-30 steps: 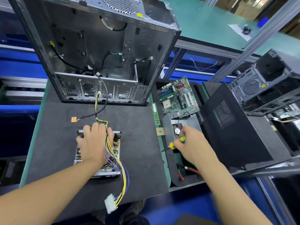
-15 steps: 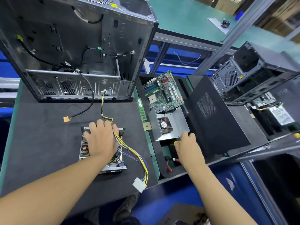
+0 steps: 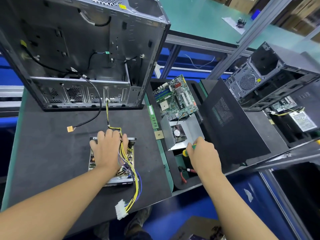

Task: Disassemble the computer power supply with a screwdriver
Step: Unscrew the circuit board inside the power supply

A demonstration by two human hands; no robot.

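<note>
The opened power supply (image 3: 128, 155) lies on the black mat, its circuit board bare, with yellow and purple wires (image 3: 133, 172) running out to a white connector (image 3: 120, 210). My left hand (image 3: 108, 149) lies flat on top of it, fingers spread. My right hand (image 3: 203, 155) grips a yellow and green screwdriver (image 3: 186, 152) over the tray to the right, beside the supply's removed silver cover with its fan (image 3: 180, 132). The screwdriver's shaft is hidden.
An empty computer case (image 3: 83, 49) stands at the back of the mat (image 3: 43, 153). To the right lie a RAM stick (image 3: 153, 116), a motherboard (image 3: 175, 97), a black side panel (image 3: 230, 125) and red-handled pliers (image 3: 184, 174). Another case (image 3: 270, 71) stands far right.
My right hand went down into the tray half a second ago and has come back up with the screwdriver handle showing. My left hand stays on the power supply.
</note>
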